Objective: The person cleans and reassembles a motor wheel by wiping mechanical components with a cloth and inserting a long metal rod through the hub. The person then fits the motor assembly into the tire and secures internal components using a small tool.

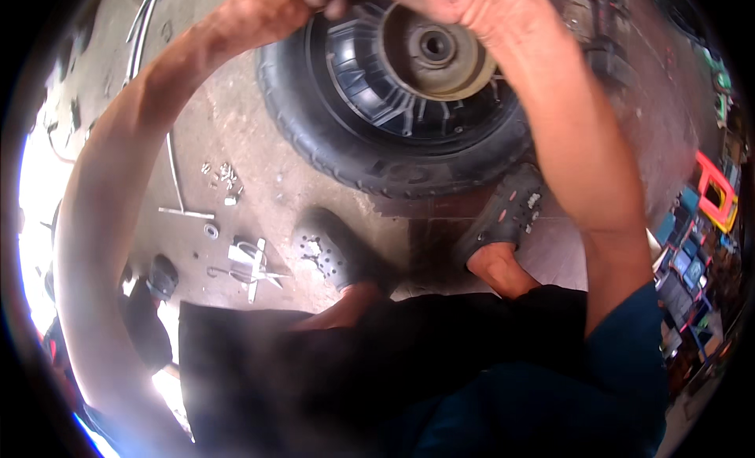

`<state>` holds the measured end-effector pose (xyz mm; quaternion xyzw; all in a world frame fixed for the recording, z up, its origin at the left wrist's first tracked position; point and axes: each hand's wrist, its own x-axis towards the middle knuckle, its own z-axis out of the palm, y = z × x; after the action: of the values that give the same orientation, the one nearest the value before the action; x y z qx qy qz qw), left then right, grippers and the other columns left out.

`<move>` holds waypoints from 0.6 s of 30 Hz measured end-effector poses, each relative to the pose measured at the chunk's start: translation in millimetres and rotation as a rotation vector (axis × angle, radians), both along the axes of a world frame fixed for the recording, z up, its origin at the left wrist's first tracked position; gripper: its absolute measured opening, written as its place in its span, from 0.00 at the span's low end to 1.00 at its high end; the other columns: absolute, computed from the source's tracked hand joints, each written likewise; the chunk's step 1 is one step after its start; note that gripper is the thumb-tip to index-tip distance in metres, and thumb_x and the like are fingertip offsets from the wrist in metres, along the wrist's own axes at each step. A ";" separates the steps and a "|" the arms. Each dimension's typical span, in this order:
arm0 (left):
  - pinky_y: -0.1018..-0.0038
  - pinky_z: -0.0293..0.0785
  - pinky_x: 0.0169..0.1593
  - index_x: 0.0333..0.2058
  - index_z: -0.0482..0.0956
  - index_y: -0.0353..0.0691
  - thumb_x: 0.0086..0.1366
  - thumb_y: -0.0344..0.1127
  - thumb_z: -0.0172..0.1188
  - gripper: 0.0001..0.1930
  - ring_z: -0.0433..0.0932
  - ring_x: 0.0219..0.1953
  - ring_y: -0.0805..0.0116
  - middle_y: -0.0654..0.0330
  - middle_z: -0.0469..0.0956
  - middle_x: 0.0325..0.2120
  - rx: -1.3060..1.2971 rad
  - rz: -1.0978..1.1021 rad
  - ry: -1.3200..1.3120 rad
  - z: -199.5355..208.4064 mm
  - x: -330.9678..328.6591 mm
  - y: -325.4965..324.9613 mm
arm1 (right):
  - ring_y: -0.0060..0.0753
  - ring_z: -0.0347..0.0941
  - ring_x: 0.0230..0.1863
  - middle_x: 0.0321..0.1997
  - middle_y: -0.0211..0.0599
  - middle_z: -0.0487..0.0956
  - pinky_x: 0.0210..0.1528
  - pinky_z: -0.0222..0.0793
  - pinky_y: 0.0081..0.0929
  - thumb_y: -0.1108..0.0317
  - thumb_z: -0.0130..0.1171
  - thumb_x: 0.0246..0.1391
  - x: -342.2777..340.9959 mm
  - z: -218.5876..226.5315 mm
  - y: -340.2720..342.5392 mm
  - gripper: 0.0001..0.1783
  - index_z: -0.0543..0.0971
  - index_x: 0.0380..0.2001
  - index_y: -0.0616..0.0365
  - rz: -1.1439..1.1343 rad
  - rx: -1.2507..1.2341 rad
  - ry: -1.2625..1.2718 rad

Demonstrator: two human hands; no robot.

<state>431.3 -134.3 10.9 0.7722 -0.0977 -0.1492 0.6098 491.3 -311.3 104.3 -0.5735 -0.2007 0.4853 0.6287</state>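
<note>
A black tyre [338, 155] on a dark finned wheel hub [370, 88] lies on the floor just in front of my feet. In the hub's middle is a round dull metal drum [401, 60] with a bearing-like centre bore [435, 44]. My left hand [291, 1] reaches over the wheel's far left side, its fingers smeared and partly cut off by the upper edge. Over the far side of the drum is my right hand [480, 5]; its fingers are cut off too. Whether either hand holds anything does not show.
Loose bolts [228, 175], a T-handled tool [185, 213], a metal ring [211, 230] and a pile of hand tools [255, 267] lie to the left. My black clogs [338, 245] stand close to the tyre. Tools and boxes [688, 261] crowd the right, beside an orange frame [716, 192].
</note>
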 end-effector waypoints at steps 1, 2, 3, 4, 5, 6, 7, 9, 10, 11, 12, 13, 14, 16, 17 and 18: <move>0.71 0.71 0.46 0.41 0.76 0.42 0.57 0.26 0.55 0.11 0.76 0.43 0.69 0.61 0.77 0.40 -0.012 0.029 0.003 -7.4 -1.1 2.5 | 0.26 0.74 0.23 0.21 0.32 0.78 0.27 0.72 0.24 0.66 0.51 0.60 0.7 -11.9 -1.2 0.09 0.78 0.34 0.58 0.033 0.107 0.140; 0.72 0.71 0.46 0.39 0.77 0.42 0.57 0.26 0.55 0.11 0.76 0.42 0.69 0.61 0.77 0.39 -0.046 0.067 0.019 -15.1 -1.5 4.8 | 0.26 0.75 0.26 0.25 0.33 0.79 0.29 0.72 0.25 0.66 0.51 0.60 2.1 -21.6 -4.4 0.09 0.78 0.36 0.58 0.067 0.217 0.280; 0.72 0.72 0.45 0.38 0.77 0.43 0.56 0.25 0.56 0.11 0.77 0.41 0.70 0.61 0.77 0.38 -0.133 0.145 0.061 -27.6 -4.8 9.9 | 0.26 0.76 0.29 0.29 0.34 0.79 0.31 0.73 0.26 0.67 0.51 0.60 -3.0 -27.4 -0.5 0.10 0.78 0.39 0.59 0.067 0.294 0.346; 0.72 0.72 0.44 0.37 0.78 0.43 0.55 0.25 0.57 0.10 0.77 0.40 0.70 0.61 0.78 0.37 -0.192 0.196 0.031 -23.2 -3.7 -3.9 | 0.26 0.76 0.33 0.33 0.34 0.80 0.34 0.73 0.26 0.67 0.51 0.60 -5.4 -33.6 -2.3 0.11 0.77 0.42 0.59 0.057 0.369 0.413; 0.71 0.72 0.45 0.39 0.78 0.43 0.58 0.26 0.55 0.10 0.77 0.41 0.67 0.60 0.78 0.37 0.258 -0.008 -0.277 -8.2 -2.3 3.1 | 0.27 0.76 0.37 0.37 0.34 0.79 0.37 0.73 0.27 0.67 0.51 0.61 1.3 -40.2 -10.6 0.15 0.76 0.48 0.60 0.108 0.421 0.333; 0.69 0.73 0.46 0.40 0.77 0.42 0.60 0.28 0.54 0.10 0.77 0.41 0.64 0.59 0.78 0.37 0.714 -0.213 -0.576 22.8 3.7 -1.3 | 0.28 0.76 0.38 0.36 0.34 0.79 0.39 0.74 0.28 0.65 0.51 0.63 5.5 -33.4 -19.4 0.15 0.76 0.49 0.60 0.095 0.364 0.318; 0.69 0.73 0.48 0.42 0.77 0.42 0.62 0.29 0.52 0.10 0.77 0.42 0.63 0.57 0.78 0.37 0.684 -0.236 -0.467 26.4 7.0 -5.8 | 0.27 0.76 0.39 0.36 0.34 0.79 0.40 0.74 0.27 0.64 0.52 0.63 7.8 -23.4 -26.4 0.15 0.76 0.49 0.61 0.084 0.298 0.252; 0.70 0.73 0.50 0.44 0.77 0.41 0.65 0.31 0.53 0.10 0.77 0.44 0.61 0.56 0.78 0.38 0.650 -0.275 -0.360 7.3 16.4 3.8 | 0.26 0.76 0.37 0.37 0.34 0.79 0.39 0.74 0.24 0.60 0.55 0.62 12.4 -25.7 -26.9 0.17 0.77 0.46 0.62 0.096 0.237 -0.012; 0.70 0.73 0.50 0.44 0.77 0.41 0.65 0.31 0.53 0.10 0.77 0.44 0.61 0.56 0.78 0.38 0.649 -0.269 -0.354 10.6 15.8 -3.7 | 0.24 0.75 0.31 0.31 0.31 0.79 0.37 0.73 0.21 0.59 0.58 0.60 12.5 -8.4 -30.9 0.16 0.79 0.40 0.63 0.140 0.102 -0.242; 0.70 0.73 0.51 0.44 0.76 0.41 0.65 0.31 0.53 0.10 0.76 0.45 0.62 0.55 0.78 0.38 -0.069 -0.130 0.102 11.9 19.4 -16.6 | 0.22 0.74 0.29 0.27 0.30 0.79 0.34 0.71 0.20 0.59 0.58 0.59 10.8 -3.2 -24.4 0.15 0.80 0.34 0.63 0.112 0.058 -0.406; 0.69 0.72 0.52 0.45 0.76 0.40 0.65 0.31 0.54 0.11 0.76 0.46 0.62 0.55 0.78 0.38 -0.779 0.032 0.549 16.3 19.8 -23.5 | 0.21 0.73 0.26 0.24 0.29 0.78 0.31 0.70 0.20 0.59 0.59 0.58 9.2 -1.0 -19.5 0.16 0.80 0.29 0.63 0.078 0.027 -0.565; 0.69 0.72 0.52 0.45 0.76 0.40 0.65 0.31 0.54 0.11 0.76 0.46 0.62 0.55 0.78 0.38 -0.772 0.044 0.554 19.7 16.2 -19.6 | 0.21 0.73 0.26 0.24 0.29 0.78 0.31 0.70 0.20 0.59 0.59 0.58 9.2 0.7 -13.6 0.16 0.80 0.29 0.63 0.082 0.038 -0.557; 0.68 0.72 0.53 0.45 0.76 0.39 0.65 0.30 0.54 0.11 0.75 0.47 0.62 0.54 0.78 0.39 -0.353 -0.048 0.233 24.5 11.3 -14.7 | 0.19 0.72 0.24 0.21 0.29 0.77 0.29 0.68 0.20 0.60 0.57 0.58 9.3 1.7 -6.9 0.16 0.79 0.25 0.63 0.043 0.006 -0.823; 0.67 0.70 0.55 0.45 0.76 0.36 0.65 0.28 0.54 0.11 0.74 0.50 0.62 0.54 0.77 0.40 0.479 -0.237 -0.401 29.6 4.5 -7.9 | 0.18 0.70 0.22 0.18 0.30 0.75 0.26 0.66 0.20 0.61 0.55 0.58 8.7 -5.7 3.4 0.18 0.78 0.21 0.63 0.003 -0.030 -1.084; 0.69 0.69 0.56 0.44 0.76 0.35 0.64 0.26 0.53 0.10 0.74 0.49 0.62 0.53 0.77 0.40 0.414 -0.214 -0.359 31.8 3.1 -7.6 | 0.18 0.70 0.21 0.18 0.30 0.75 0.24 0.64 0.21 0.60 0.54 0.58 8.2 -11.7 8.6 0.19 0.77 0.19 0.62 -0.040 0.052 -1.078; 0.69 0.69 0.56 0.44 0.76 0.35 0.64 0.26 0.53 0.10 0.74 0.49 0.62 0.53 0.77 0.40 0.385 -0.225 -0.379 23.7 10.3 -12.1 | 0.20 0.70 0.20 0.18 0.30 0.75 0.22 0.64 0.21 0.59 0.53 0.58 4.9 2.4 -2.2 0.19 0.77 0.20 0.61 -0.026 -0.053 -0.829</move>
<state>441.6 -146.4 34.6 0.8722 -0.2648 -0.0847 0.4024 496.2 -313.5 106.7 -0.7387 -0.4171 0.2105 0.4858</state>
